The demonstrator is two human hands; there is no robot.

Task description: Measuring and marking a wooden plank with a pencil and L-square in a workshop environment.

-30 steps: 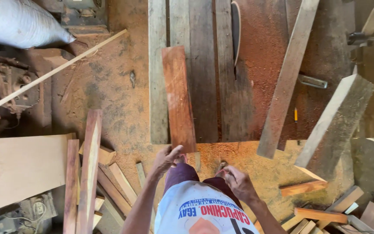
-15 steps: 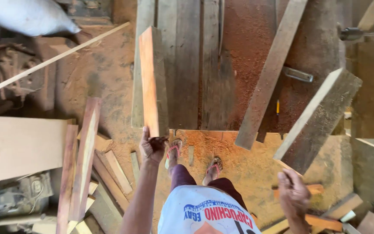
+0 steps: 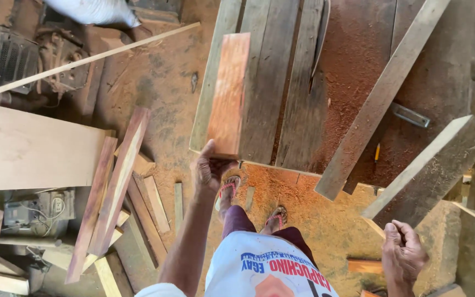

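The left hand [image 3: 211, 168] grips the near end of a reddish wooden block [image 3: 228, 94]; the fingers are curled around its lower end and the thumb lies on its side, so the hand is closed on the wood. The block is lifted on its near end and tilted, and its far end points away from the person, above the grey planks of the counter [image 3: 281, 82]. Whether the far end touches the planks cannot be told.

The right hand [image 3: 404, 253] hangs low at the right side, well apart from the block. Its fingers are bent loosely inward and it holds nothing. It is near the end of a thick pale beam [image 3: 430, 168] that leans across the right edge of the counter.

A long narrow plank [image 3: 383, 96] lies diagonally over the counter, on a layer of red sawdust [image 3: 353, 60]. A small metal piece [image 3: 409, 115] lies just beside it.

On the floor [image 3: 155, 82] at the left there are reddish boards [image 3: 117, 187] leaning together, a wide pale panel [image 3: 28, 148] and a thin long strip [image 3: 89, 59]. A white sack [image 3: 92, 11] is at the top. The person's feet in sandals [image 3: 227, 190] stand on sawdust just below the counter edge.
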